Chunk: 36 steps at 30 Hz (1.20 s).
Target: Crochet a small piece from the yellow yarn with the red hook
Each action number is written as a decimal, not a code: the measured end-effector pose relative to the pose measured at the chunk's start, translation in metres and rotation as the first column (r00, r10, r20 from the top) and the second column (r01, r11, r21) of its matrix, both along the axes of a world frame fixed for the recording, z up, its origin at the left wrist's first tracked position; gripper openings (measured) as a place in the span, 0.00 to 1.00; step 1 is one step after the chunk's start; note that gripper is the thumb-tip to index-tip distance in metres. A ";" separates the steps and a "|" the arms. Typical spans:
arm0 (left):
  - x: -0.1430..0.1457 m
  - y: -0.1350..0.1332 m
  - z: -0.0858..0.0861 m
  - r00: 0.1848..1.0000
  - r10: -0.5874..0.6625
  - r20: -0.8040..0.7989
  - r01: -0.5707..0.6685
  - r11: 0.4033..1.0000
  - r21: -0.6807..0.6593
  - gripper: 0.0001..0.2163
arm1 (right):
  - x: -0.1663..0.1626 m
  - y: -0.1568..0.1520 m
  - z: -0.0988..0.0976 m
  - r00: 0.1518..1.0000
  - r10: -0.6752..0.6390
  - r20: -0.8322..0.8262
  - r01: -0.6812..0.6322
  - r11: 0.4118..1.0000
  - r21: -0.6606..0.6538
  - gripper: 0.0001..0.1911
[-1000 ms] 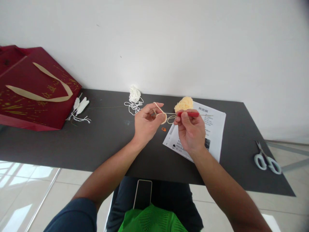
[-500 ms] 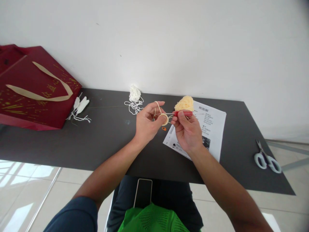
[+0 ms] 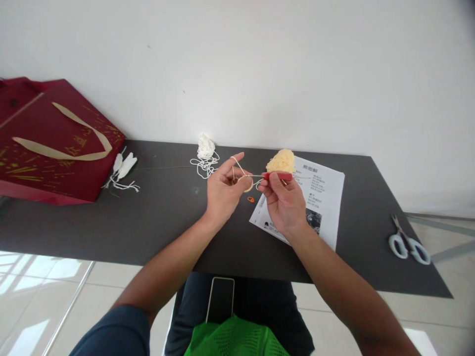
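Note:
Between the thumb and fingers of my left hand [image 3: 226,193] is a small round crochet piece [image 3: 246,186] in pale yellow yarn. A strand of that yarn loops over my raised left index finger. My right hand [image 3: 285,202] grips a crochet hook [image 3: 278,176] by its red handle, its thin metal shaft pointing left at the piece. Whether the hook's tip sits inside a stitch is too small to tell. Just behind my right hand lies a ball of yellow yarn [image 3: 281,161]. An orange stitch marker [image 3: 251,199] rests on the table below the piece.
A printed sheet [image 3: 330,198] lies partly under my right hand. White yarn [image 3: 206,147] sits at the back, and white crocheted pieces [image 3: 124,166] lie beside a red gift bag [image 3: 55,148]. Scissors [image 3: 408,242] are at the right edge of the dark table [image 3: 159,212]. A phone [image 3: 220,299] rests on my lap.
My left index finger has lifted and tilted a little, and the hook has drawn slightly left along with my right hand. The whole view has shifted slightly.

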<state>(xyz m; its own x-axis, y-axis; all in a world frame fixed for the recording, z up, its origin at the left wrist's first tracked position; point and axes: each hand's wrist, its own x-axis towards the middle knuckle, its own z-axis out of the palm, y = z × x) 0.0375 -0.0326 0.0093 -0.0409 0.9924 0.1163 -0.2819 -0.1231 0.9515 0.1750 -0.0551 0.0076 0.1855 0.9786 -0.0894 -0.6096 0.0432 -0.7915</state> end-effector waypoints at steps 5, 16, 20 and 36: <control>0.001 0.002 -0.003 0.997 -0.010 0.075 0.009 1.000 0.011 0.25 | -0.001 -0.001 0.000 1.000 0.001 0.003 -0.001 1.000 0.003 0.11; 0.002 0.005 -0.004 0.982 -0.043 0.185 0.047 0.999 -0.015 0.26 | -0.002 -0.005 0.002 1.000 0.021 0.004 -0.021 0.998 0.065 0.08; 0.001 0.005 -0.004 0.990 -0.036 0.138 0.035 0.999 0.015 0.25 | -0.003 -0.005 0.001 1.000 0.023 -0.003 -0.023 0.998 0.052 0.08; -0.004 0.005 0.001 0.978 -0.144 0.151 0.147 0.989 -0.010 0.28 | 0.008 0.001 0.003 0.994 0.109 -0.027 -0.107 0.991 0.077 0.10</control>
<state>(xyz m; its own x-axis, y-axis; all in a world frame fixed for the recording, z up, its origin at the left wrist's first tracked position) 0.0337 -0.0280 0.0100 0.0885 0.9911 0.0990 -0.4344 -0.0511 0.8993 0.1833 -0.0537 0.0103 0.0764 0.9969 -0.0188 -0.6384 0.0344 -0.7689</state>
